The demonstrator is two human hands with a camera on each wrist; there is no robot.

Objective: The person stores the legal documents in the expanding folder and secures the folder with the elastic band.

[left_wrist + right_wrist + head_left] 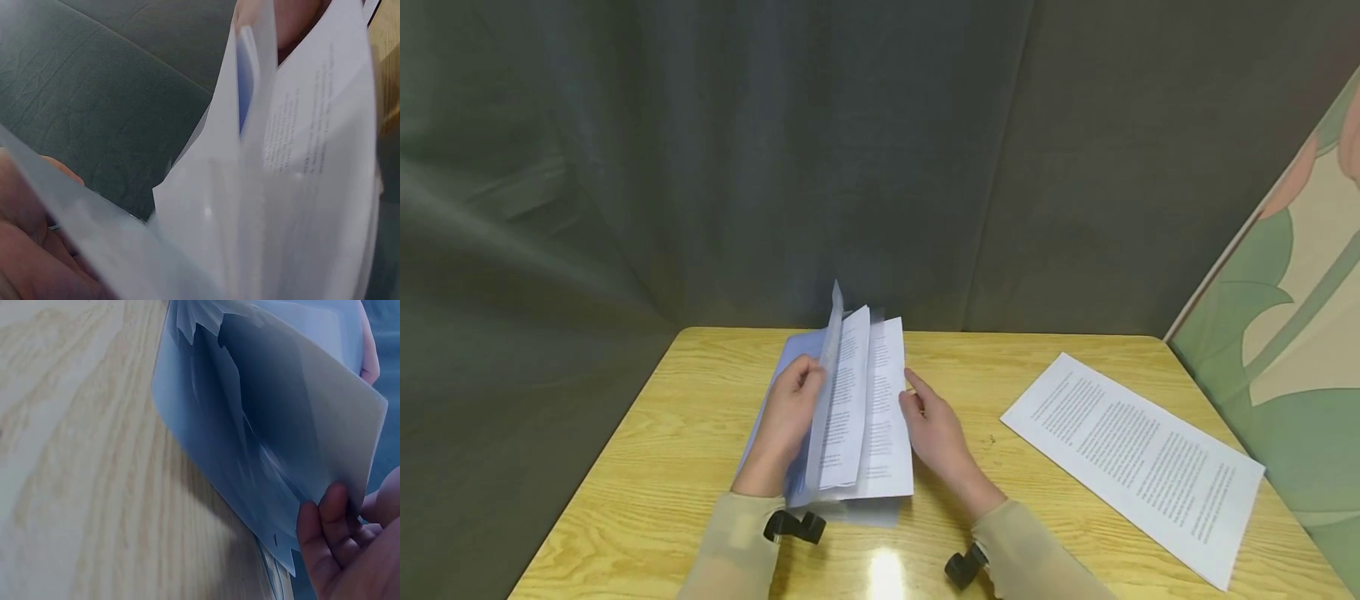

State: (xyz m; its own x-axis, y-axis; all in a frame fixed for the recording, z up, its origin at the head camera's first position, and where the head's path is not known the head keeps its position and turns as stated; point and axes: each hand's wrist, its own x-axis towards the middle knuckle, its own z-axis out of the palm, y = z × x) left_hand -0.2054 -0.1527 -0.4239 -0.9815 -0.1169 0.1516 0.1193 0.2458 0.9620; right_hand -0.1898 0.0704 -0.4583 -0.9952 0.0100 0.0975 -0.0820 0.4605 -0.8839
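A blue folder (799, 343) with clear plastic sleeves and printed sheets lies partly opened on the table, its leaves standing up. My left hand (790, 408) grips a raised clear plastic sleeve (833, 333) on the folder's left side. That sleeve also slants across the lower left of the left wrist view, beside my left hand (37, 244). On the other side, my right hand (937, 429) pinches the outer edge of a printed sheet (891, 400). In the right wrist view, fingertips of my right hand (350, 544) press the underside of that leaf.
A printed paper stack (1135, 467) lies at an angle on the right of the wooden table (647, 467). A dark curtain (850, 167) hangs behind the table's far edge, and a flower-patterned cloth (1300, 350) borders the right.
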